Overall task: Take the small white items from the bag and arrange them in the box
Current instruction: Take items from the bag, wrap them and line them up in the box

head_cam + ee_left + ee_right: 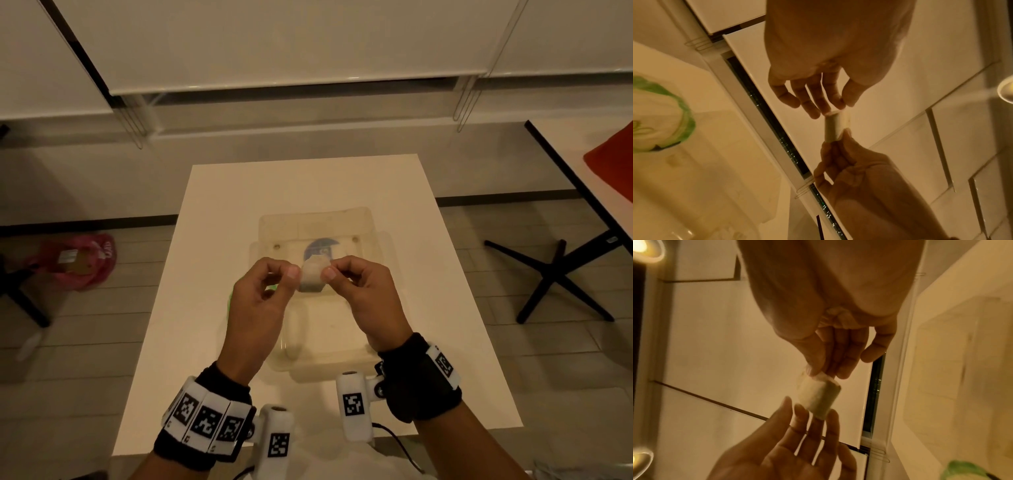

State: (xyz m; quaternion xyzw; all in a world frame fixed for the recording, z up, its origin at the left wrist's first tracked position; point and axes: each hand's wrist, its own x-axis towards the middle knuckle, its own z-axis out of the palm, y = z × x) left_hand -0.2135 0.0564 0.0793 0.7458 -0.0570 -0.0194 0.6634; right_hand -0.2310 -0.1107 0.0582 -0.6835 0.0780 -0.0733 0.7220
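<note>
A small white wrapped item [311, 277] is held above the clear plastic box [342, 342]. My left hand [292, 274] pinches its left end and my right hand [329, 274] pinches its right end. The left wrist view shows the left hand [840, 106] at the item's [833, 128] top end, with the right hand's fingers [846, 146] below it. In the right wrist view the right hand [818, 371] grips the item [818, 395] from above while the left hand's fingertips [818, 417] meet its lower end. A white bag with a green rim [663, 113] lies left of the box, mostly hidden in the head view.
The box stands on a white table [222, 205] with its lid [315, 222] open toward the far side; a blue and white patch [322, 248] shows there. On the floor at left lies a pink bag [82, 260]. Another table's black legs [555, 274] stand right.
</note>
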